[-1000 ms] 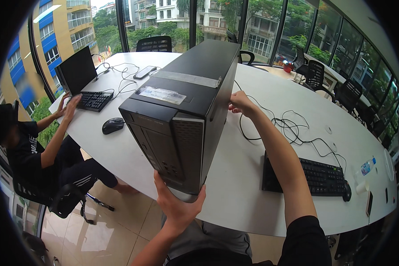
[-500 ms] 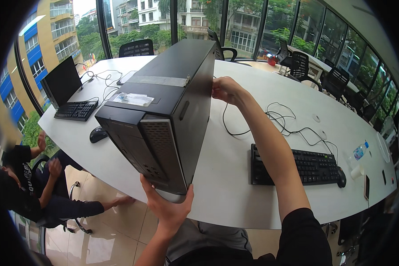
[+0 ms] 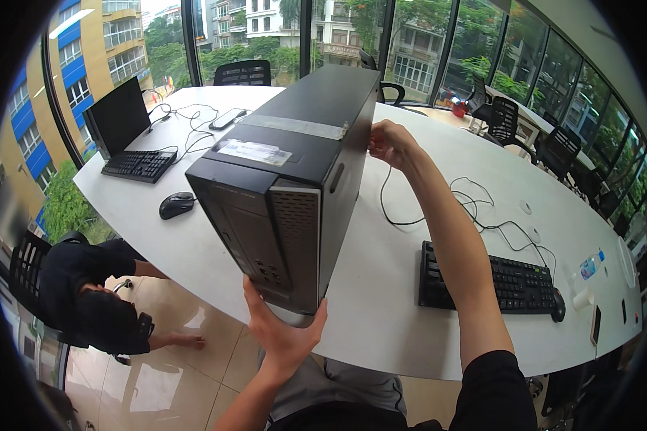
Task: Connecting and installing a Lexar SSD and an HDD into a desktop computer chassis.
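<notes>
A black desktop computer tower (image 3: 295,161) stands on the white table in front of me, its front panel facing me and tilted in view. My left hand (image 3: 286,334) grips its lower front end, with thumb and fingers spread around the bottom edge. At the far right edge of the tower is my right hand (image 3: 393,146), its fingers curled in at the rear. What they pinch, if anything, is hidden. A black cable (image 3: 394,219) hangs from just below that hand and loops onto the table.
On the right are a black keyboard (image 3: 510,281), a mouse (image 3: 558,305), a bottle (image 3: 592,264), a cup (image 3: 583,297) and a phone (image 3: 596,325). At left stand a monitor (image 3: 118,118), another keyboard (image 3: 140,165) and another mouse (image 3: 177,205). A person (image 3: 93,294) sits bent over beside the table.
The view has shifted, moving the tower rightward in the picture. My left hand keeps its grip; my right hand's fingers remain curled by the rear edge. The seated person has bent forward and down.
</notes>
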### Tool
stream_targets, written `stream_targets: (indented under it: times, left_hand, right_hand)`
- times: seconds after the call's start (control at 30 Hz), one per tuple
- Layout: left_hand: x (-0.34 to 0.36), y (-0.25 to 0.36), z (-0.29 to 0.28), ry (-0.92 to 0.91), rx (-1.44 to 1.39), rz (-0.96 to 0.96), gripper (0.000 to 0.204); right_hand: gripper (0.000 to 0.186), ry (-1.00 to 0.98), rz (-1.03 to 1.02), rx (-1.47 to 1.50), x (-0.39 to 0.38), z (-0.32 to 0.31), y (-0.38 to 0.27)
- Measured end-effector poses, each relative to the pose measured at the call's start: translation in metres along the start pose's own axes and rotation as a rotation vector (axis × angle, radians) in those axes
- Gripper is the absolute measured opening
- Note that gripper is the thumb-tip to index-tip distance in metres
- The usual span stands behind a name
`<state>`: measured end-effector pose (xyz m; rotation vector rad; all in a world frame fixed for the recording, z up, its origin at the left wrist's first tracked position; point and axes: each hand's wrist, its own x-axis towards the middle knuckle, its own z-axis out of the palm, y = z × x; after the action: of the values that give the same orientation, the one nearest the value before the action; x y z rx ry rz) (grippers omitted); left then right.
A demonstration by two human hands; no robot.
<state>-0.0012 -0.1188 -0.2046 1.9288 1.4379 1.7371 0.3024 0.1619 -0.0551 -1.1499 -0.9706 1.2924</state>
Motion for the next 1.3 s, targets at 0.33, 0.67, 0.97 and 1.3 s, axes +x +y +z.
stream_targets:
  times: [0.33,0.67,0.97,1.3]
  left_hand:
    - [0.003,0.005,-0.006,-0.013,-0.013,-0.024,0.131]
    - [0.005,0.008,-0.009,0.009,-0.015,-0.014,0.126]
    - [0.010,0.010,-0.009,0.070,0.051,0.087,0.121]
    - [0.005,0.006,-0.004,0.005,-0.036,0.019,0.126]
  right_hand:
    - [0.008,0.156,-0.057,0.053,0.000,0.009,0.005]
    - [0.011,0.226,-0.065,0.060,0.000,0.018,0.004]
    - [0.010,0.231,-0.062,0.076,-0.002,0.020,0.004]
    - [0.020,0.608,-0.118,0.001,0.023,-0.062,0.027]
